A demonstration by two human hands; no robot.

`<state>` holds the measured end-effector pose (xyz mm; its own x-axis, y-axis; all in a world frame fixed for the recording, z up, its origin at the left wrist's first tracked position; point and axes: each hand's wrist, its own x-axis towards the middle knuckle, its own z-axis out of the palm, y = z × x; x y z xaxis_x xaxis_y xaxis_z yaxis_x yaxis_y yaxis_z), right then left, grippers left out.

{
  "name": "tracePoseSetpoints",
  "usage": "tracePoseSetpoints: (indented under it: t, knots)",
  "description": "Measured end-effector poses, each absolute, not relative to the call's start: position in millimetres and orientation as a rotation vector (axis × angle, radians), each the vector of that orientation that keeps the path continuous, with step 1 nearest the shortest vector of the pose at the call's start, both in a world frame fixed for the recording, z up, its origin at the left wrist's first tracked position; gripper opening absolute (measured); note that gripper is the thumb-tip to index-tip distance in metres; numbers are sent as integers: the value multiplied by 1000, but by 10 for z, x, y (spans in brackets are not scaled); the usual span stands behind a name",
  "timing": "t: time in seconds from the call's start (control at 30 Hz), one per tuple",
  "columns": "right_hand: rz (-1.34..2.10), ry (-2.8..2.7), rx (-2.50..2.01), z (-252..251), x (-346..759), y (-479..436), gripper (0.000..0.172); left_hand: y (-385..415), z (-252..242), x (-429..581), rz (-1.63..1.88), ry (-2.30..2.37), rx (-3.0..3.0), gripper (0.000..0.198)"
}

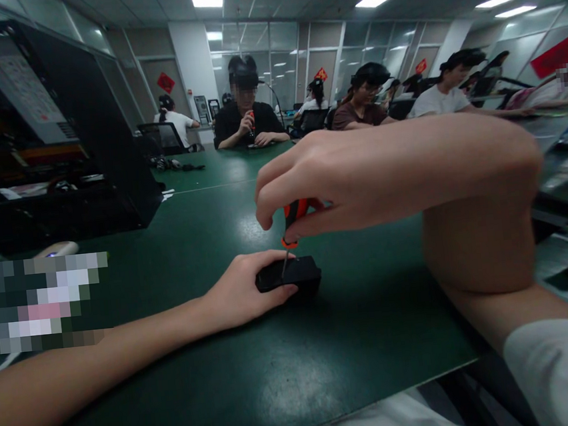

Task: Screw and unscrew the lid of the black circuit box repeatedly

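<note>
A small black box-shaped device (296, 277) lies on the dark green table (207, 247), near its middle. My left hand (244, 290) is wrapped round the device's left side and holds it down. Above it, my right hand (341, 177) is closed on the orange and black handle of a small screwdriver (293, 229). The thin metal shaft points down, and its tip touches the top of the device.
A large black case (55, 128) with labels stands at the left, with a white object (59, 249) in front of it. Several seated people work at the table's far end. Papers and dark items lie at the right edge.
</note>
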<state>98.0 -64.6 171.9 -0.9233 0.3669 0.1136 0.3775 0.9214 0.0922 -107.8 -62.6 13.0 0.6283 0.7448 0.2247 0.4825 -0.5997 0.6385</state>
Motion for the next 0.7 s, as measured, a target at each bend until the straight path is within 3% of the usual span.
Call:
tracePoseSetpoints:
  t: [0.13,0.3,0.43,0.6,0.7]
  knots:
    - [-213,-2995,-546,1716,977,-631,35,-628,140,-1070,650,951,2320,42]
    - [-346,-3024,-400,1730,1025,-620,23,-639,141,-1068,665,945,2307,39]
    - [-399,-3012,-386,1704,1033,-591,23,-652,132,-1080,690,941,2302,39]
    - [-255,-3143,-464,1588,1068,-520,19,-664,132,-1089,785,933,2366,33]
    - [-236,-3001,-623,1507,1201,-456,27,-669,138,-1083,807,970,2387,34]
